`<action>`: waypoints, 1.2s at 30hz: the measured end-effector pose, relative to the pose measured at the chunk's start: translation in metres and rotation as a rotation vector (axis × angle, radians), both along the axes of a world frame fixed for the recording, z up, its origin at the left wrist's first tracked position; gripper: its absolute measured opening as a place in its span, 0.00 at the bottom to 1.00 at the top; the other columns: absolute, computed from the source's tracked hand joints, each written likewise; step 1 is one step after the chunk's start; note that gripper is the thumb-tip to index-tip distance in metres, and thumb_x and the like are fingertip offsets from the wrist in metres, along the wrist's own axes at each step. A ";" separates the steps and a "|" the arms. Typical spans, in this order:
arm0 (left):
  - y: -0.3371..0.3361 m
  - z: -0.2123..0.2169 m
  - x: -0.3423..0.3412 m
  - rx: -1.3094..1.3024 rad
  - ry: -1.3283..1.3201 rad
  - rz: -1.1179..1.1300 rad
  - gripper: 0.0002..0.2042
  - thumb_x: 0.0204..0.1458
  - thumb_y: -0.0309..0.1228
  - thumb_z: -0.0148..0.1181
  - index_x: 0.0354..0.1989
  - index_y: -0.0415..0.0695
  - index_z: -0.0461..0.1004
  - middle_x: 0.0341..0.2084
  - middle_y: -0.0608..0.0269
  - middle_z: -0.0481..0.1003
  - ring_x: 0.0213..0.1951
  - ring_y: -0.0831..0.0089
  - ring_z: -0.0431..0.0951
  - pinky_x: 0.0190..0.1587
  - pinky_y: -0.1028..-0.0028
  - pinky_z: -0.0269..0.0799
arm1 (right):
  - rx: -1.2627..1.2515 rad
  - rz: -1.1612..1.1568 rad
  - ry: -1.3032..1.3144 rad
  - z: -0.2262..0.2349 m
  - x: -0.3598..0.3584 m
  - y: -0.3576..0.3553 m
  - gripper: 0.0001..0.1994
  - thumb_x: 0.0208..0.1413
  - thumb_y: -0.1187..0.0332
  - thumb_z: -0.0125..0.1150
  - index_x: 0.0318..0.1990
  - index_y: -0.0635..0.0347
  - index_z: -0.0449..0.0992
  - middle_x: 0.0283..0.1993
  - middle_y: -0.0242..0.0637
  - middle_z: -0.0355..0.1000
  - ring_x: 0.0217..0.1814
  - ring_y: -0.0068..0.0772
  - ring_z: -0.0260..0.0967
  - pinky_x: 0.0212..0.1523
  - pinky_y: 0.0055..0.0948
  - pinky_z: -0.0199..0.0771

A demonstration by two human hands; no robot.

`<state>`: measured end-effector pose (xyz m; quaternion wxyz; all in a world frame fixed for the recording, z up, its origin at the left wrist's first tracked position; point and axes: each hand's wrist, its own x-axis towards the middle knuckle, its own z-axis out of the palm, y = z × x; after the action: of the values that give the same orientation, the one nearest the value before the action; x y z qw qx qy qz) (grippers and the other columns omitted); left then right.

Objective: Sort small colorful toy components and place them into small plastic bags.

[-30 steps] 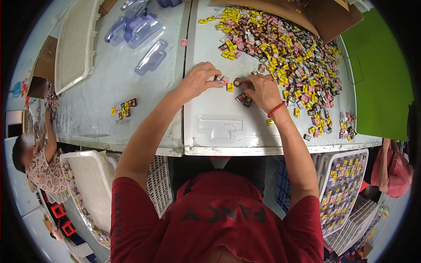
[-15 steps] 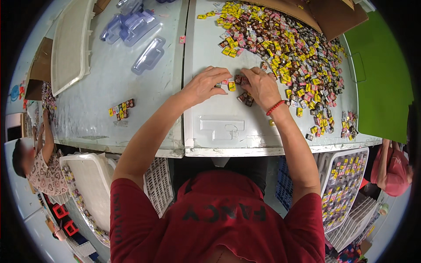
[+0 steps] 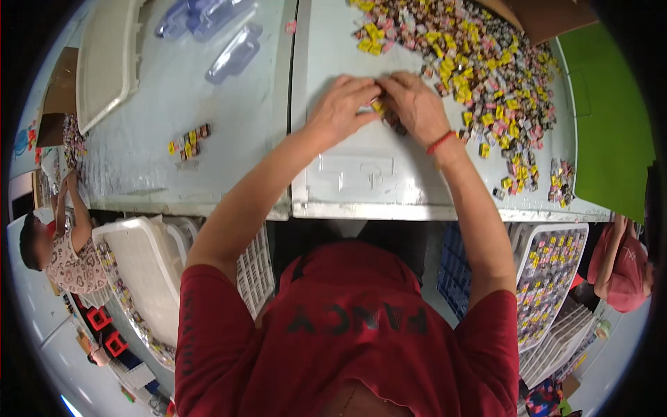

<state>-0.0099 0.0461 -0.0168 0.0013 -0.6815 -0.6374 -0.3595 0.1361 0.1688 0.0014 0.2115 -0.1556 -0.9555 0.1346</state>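
My left hand [image 3: 342,108] and my right hand [image 3: 415,105] meet over the white table, fingers bent inward around a few small block-like pieces. A yellow piece [image 3: 377,106] shows between the fingertips, and dark brown pieces [image 3: 394,124] lie partly hidden under my right hand. The fingers look closed on the pieces, though blur hides the exact grip. A red bracelet [image 3: 442,142] circles my right wrist. Nearer me lies a clear T-shaped plastic tray [image 3: 356,172]. To the right spreads a large heap of small yellow, pink, brown and white pieces [image 3: 479,90].
A short cluster of pieces [image 3: 189,144] sits on the left table, with bluish clear trays [image 3: 236,54] beyond. A cardboard box [image 3: 549,17] stands behind the heap. Stacked white crates [image 3: 552,278] are below the table edge. Co-workers [image 3: 69,257] are at both sides.
My hands have come together, the left moving right and closing the gap around the pieces. The view has shifted, so the table sits higher in the picture.
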 end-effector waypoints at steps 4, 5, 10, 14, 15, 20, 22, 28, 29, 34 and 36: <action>0.005 -0.003 0.002 -0.009 -0.005 0.002 0.19 0.41 0.31 0.68 0.43 0.40 0.77 0.44 0.58 0.75 0.46 0.59 0.72 0.51 0.65 0.70 | -0.087 -0.048 -0.028 -0.003 -0.001 -0.001 0.15 0.52 0.69 0.61 0.49 0.54 0.74 0.46 0.38 0.72 0.43 0.43 0.73 0.41 0.35 0.75; 0.005 -0.002 0.004 -0.002 0.009 0.015 0.20 0.40 0.32 0.68 0.44 0.41 0.77 0.44 0.59 0.75 0.46 0.60 0.72 0.50 0.66 0.71 | -0.072 -0.053 -0.005 -0.006 -0.001 -0.001 0.15 0.52 0.69 0.60 0.49 0.54 0.73 0.46 0.38 0.72 0.43 0.44 0.73 0.40 0.36 0.75; 0.009 0.003 0.016 -0.038 0.066 0.135 0.18 0.40 0.34 0.69 0.41 0.40 0.77 0.42 0.60 0.75 0.45 0.61 0.72 0.49 0.67 0.71 | -0.055 -0.065 -0.020 -0.006 -0.005 -0.001 0.16 0.52 0.69 0.60 0.50 0.55 0.72 0.48 0.38 0.71 0.44 0.46 0.73 0.41 0.37 0.75; 0.006 0.005 0.011 -0.047 0.040 0.085 0.16 0.43 0.32 0.67 0.41 0.41 0.76 0.40 0.60 0.75 0.44 0.61 0.72 0.48 0.67 0.71 | -0.073 -0.065 -0.015 -0.008 -0.003 0.002 0.15 0.52 0.70 0.61 0.48 0.57 0.73 0.48 0.40 0.71 0.44 0.46 0.73 0.42 0.37 0.75; 0.003 0.003 0.008 -0.041 0.047 0.087 0.16 0.43 0.32 0.67 0.41 0.41 0.76 0.40 0.60 0.75 0.44 0.61 0.72 0.48 0.67 0.71 | -0.109 -0.064 0.009 -0.007 -0.001 0.002 0.15 0.51 0.71 0.61 0.48 0.58 0.74 0.47 0.41 0.71 0.44 0.46 0.73 0.42 0.37 0.75; -0.011 -0.001 -0.003 -0.037 -0.021 0.003 0.17 0.43 0.27 0.66 0.43 0.41 0.75 0.42 0.59 0.74 0.45 0.60 0.72 0.49 0.66 0.70 | -0.080 -0.066 0.024 -0.007 0.005 0.000 0.15 0.49 0.72 0.63 0.47 0.59 0.74 0.47 0.42 0.71 0.46 0.47 0.72 0.44 0.36 0.75; -0.011 -0.001 -0.008 -0.048 -0.039 -0.005 0.18 0.43 0.30 0.67 0.44 0.41 0.75 0.43 0.59 0.75 0.46 0.60 0.72 0.49 0.66 0.70 | -0.108 -0.029 0.012 -0.004 0.006 0.000 0.16 0.49 0.73 0.63 0.47 0.60 0.74 0.48 0.43 0.71 0.47 0.47 0.71 0.45 0.36 0.74; -0.008 -0.001 0.000 -0.049 -0.080 -0.021 0.20 0.44 0.33 0.67 0.47 0.41 0.74 0.45 0.58 0.75 0.46 0.59 0.72 0.49 0.66 0.70 | -0.143 -0.042 0.048 -0.009 0.011 0.000 0.16 0.47 0.75 0.64 0.46 0.61 0.74 0.47 0.44 0.72 0.47 0.47 0.71 0.46 0.36 0.74; -0.007 -0.002 0.002 -0.038 -0.079 -0.013 0.20 0.44 0.33 0.67 0.46 0.41 0.74 0.45 0.58 0.75 0.45 0.59 0.73 0.49 0.66 0.70 | -0.145 -0.044 0.045 -0.010 0.010 0.000 0.16 0.47 0.75 0.64 0.46 0.61 0.75 0.46 0.44 0.72 0.46 0.47 0.71 0.46 0.36 0.74; 0.003 -0.006 0.002 -0.019 -0.092 0.015 0.15 0.45 0.32 0.65 0.41 0.41 0.77 0.40 0.61 0.78 0.44 0.60 0.73 0.47 0.67 0.71 | -0.166 -0.018 0.089 -0.012 0.008 0.002 0.16 0.48 0.75 0.63 0.46 0.61 0.75 0.46 0.44 0.72 0.45 0.48 0.72 0.44 0.35 0.75; 0.005 -0.007 0.004 -0.035 -0.114 0.028 0.13 0.46 0.33 0.64 0.40 0.42 0.78 0.38 0.63 0.78 0.43 0.60 0.74 0.47 0.67 0.71 | -0.201 -0.039 0.046 -0.007 0.008 0.006 0.14 0.49 0.74 0.62 0.46 0.62 0.75 0.45 0.45 0.72 0.43 0.48 0.73 0.44 0.36 0.75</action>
<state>-0.0062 0.0515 -0.0238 -0.0422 -0.6508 -0.6521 -0.3865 0.1440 0.1749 -0.0057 0.2194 -0.1916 -0.9288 0.2292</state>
